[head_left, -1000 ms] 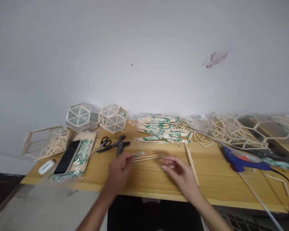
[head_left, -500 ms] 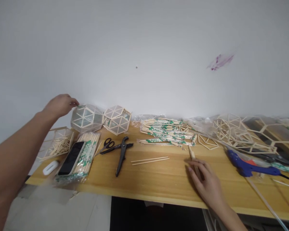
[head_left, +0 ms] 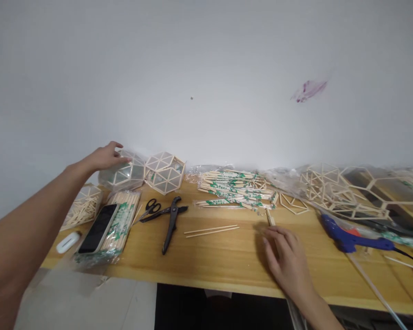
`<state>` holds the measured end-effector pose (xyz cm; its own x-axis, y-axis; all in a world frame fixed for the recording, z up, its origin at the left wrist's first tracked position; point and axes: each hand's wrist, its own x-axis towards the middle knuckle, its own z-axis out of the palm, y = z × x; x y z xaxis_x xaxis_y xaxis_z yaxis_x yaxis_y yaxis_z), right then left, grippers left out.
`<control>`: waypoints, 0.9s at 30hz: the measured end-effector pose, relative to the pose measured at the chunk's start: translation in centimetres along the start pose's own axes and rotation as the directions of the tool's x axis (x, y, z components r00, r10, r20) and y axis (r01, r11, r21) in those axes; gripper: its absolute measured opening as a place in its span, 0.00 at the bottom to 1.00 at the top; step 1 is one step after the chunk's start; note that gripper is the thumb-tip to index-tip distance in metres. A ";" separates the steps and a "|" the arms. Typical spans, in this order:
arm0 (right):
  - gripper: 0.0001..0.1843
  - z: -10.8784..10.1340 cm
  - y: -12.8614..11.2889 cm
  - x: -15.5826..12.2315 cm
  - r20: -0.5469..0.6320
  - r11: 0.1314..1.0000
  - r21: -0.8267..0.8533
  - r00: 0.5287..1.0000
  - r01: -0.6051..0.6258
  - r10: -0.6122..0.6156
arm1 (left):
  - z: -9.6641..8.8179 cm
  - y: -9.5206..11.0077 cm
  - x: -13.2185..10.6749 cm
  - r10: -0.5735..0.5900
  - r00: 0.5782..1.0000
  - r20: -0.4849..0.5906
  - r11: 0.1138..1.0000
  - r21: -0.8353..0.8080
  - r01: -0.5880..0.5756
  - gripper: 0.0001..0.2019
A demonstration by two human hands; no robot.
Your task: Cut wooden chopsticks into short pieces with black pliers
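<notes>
My left hand (head_left: 107, 156) reaches to the back left, thumb and fingers apart, over the upper side of a faceted ball (head_left: 124, 176) built of wooden sticks with translucent panels. Whether the fingertips press on it, I cannot tell. Beside that ball stands a second stick ball (head_left: 165, 172) with an open facet. My right hand (head_left: 287, 256) rests low on the table at the right, its fingers curled over a wooden stick (head_left: 271, 219) whose far end sticks out beyond them. Two thin chopsticks (head_left: 211, 231) lie side by side in the middle.
Scissors (head_left: 152, 208) and black pliers (head_left: 172, 224) lie left of centre. A phone (head_left: 99, 229) sits on packed chopsticks (head_left: 125, 220), near a white case (head_left: 68, 242). Wrapped chopsticks (head_left: 232, 188) fill the back. A blue glue gun (head_left: 351, 238) and stick frames (head_left: 330, 192) occupy the right.
My left hand has moved right and slightly down, from the ball's upper left edge to over its top, and its fingers have spread. My right hand stays on the stick.
</notes>
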<state>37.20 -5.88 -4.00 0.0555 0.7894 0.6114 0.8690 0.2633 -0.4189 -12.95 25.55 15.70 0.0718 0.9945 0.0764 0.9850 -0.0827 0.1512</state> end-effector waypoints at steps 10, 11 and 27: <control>0.28 11.4 -9.8 18.0 0.387 0.935 0.353 0.915 -0.036 -0.111 | -1.6 1.9 -1.2 -0.008 0.992 0.125 1.000 0.022 0.006 0.29; 0.31 12.8 -10.2 19.4 0.438 0.931 0.365 0.884 -0.010 -0.162 | -2.1 1.9 -1.4 -0.010 0.994 0.107 0.999 0.042 0.006 0.29; 0.07 22.5 -19.8 23.9 0.469 0.875 0.467 0.875 -0.127 -0.123 | -6.9 0.5 -7.4 -0.191 0.938 -0.290 0.976 0.046 0.214 0.19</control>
<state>10.27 20.27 3.75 -0.2892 0.9179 0.2718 0.5242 0.3894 -0.7573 -14.06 17.72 21.99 -0.1667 0.9297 0.3286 0.9838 0.1346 0.1181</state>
